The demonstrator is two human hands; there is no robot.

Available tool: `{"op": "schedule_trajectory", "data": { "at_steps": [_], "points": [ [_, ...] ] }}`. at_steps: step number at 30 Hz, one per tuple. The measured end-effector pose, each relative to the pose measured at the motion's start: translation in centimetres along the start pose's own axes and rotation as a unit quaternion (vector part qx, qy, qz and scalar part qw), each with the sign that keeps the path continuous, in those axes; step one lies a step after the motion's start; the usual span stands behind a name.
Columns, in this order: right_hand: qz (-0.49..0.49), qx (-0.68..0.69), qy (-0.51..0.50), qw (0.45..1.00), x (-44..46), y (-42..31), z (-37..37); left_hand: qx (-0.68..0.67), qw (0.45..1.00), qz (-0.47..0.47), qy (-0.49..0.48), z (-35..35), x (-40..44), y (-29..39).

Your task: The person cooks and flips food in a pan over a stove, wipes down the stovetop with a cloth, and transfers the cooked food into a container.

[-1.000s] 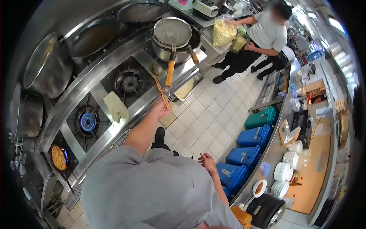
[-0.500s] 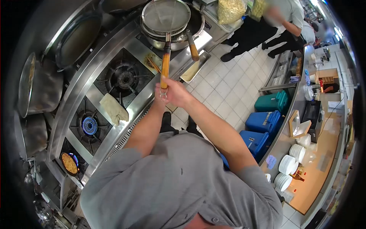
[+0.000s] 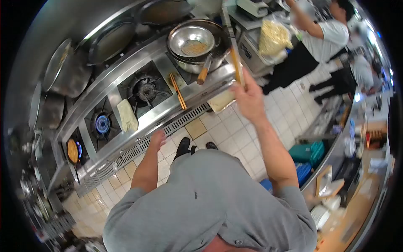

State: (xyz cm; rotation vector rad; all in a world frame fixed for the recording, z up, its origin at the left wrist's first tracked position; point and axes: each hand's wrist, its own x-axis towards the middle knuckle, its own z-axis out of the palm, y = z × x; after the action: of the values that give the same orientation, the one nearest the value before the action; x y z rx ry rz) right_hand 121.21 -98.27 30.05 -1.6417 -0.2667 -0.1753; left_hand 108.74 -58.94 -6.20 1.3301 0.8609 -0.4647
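My right hand (image 3: 252,98) is closed round the long wooden handle of the strainer (image 3: 236,67), held up at the right end of the stove. The strainer's head looks edge-on and is hard to make out. My left hand (image 3: 157,140), slightly blurred, hovers past the stove's front edge with fingers apart and nothing in it. A metal ladle bowl (image 3: 194,41) with a short wooden handle rests over the pot (image 3: 201,66), brown bits inside. Wooden chopsticks (image 3: 178,91) lie on the stove, left of the pot. A folded cloth (image 3: 127,115) lies between two burners.
A flame burns on one burner (image 3: 102,124); a small pan (image 3: 73,151) of food sits over another flame at far left. Large pots and woks line the back. A co-worker (image 3: 327,42) stands beyond a bag (image 3: 273,38) of pale food. Bins (image 3: 308,153) stand at right.
My right hand came to the strainer's handle and has moved right and up with it, uncovering the ladle bowl. My left hand let go of the chopsticks, then drew back towards the left.
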Motion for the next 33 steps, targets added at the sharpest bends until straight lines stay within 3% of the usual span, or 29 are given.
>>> {"op": "schedule_trajectory", "data": {
  "at_steps": [2,4,6,8,11,12,14,15,16,17,18,19,21,23,25,27,29,33],
  "points": [
    [-0.087,-0.185,0.025,0.979,1.8,-2.5,-4.8,0.132,0.978,-0.001,0.16,-2.8,-2.7,-5.0],
    [-0.129,-0.34,0.011,0.932,3.1,-1.6,-8.9,0.23,0.962,-0.054,0.135,-7.2,-3.9,-12.3],
    [-0.139,-0.401,0.002,0.906,3.3,-0.3,-11.1,0.129,0.956,-0.153,0.217,-4.7,-11.1,-15.2],
    [-0.025,-0.591,-0.099,0.8,3.3,2.5,-12.3,0.038,0.962,-0.178,0.204,-2.8,-15.7,-19.0],
    [-0.017,-0.611,-0.165,0.774,3.0,5.7,-12.7,-0.059,0.963,-0.206,0.162,0.1,-21.3,-23.5],
    [-0.031,-0.609,-0.159,0.776,3.5,6.1,-12.3,-0.051,0.976,-0.164,0.131,1.4,-24.2,-23.1],
    [-0.135,-0.416,-0.128,0.89,3.1,6.7,-11.5,-0.053,0.978,-0.147,0.139,2.5,-27.1,-23.9],
    [-0.14,-0.415,-0.128,0.89,3.1,6.2,-10.8,-0.057,0.978,-0.143,0.14,2.0,-27.2,-25.1],
    [-0.016,-0.266,-0.149,0.952,3.4,5.4,-9.5,-0.05,0.978,-0.136,0.15,1.2,-27.0,-26.8],
    [0.113,-0.105,-0.166,0.974,3.2,4.8,-8.4,-0.042,0.977,-0.134,0.16,0.7,-27.4,-28.4],
    [0.183,0.025,-0.16,0.97,3.3,4.8,-7.3,-0.053,0.976,-0.124,0.169,0.6,-28.5,-28.6],
    [0.178,0.024,-0.162,0.97,3.8,5.6,-6.8,-0.056,0.977,-0.12,0.17,0.3,-29.1,-28.7],
    [0.277,0.148,-0.189,0.93,4.9,7.8,-6.4,-0.044,0.965,-0.148,0.21,-0.5,-29.7,-28.7],
    [0.29,0.137,-0.176,0.931,5.4,8.7,-6.6,-0.077,0.964,-0.118,0.226,-1.7,-29.8,-29.5],
    [0.247,-0.059,-0.178,0.951,5.6,10.4,-6.9,-0.11,0.96,-0.09,0.242,-3.3,-30.1,-30.7],
    [0.222,-0.095,-0.144,0.96,5.7,12.4,-8.1,-0.14,0.955,-0.044,0.258,-5.4,-30.5,-32.2],
    [0.218,-0.089,-0.048,0.971,4.1,11.2,-8.1,-0.145,0.954,-0.029,0.26,-7.9,-31.6,-35.1],
    [0.282,0.053,0.013,0.958,1.0,11.8,-7.5,-0.201,0.941,-0.043,0.27,-14.2,-36.9,-43.7]
  ]
}}
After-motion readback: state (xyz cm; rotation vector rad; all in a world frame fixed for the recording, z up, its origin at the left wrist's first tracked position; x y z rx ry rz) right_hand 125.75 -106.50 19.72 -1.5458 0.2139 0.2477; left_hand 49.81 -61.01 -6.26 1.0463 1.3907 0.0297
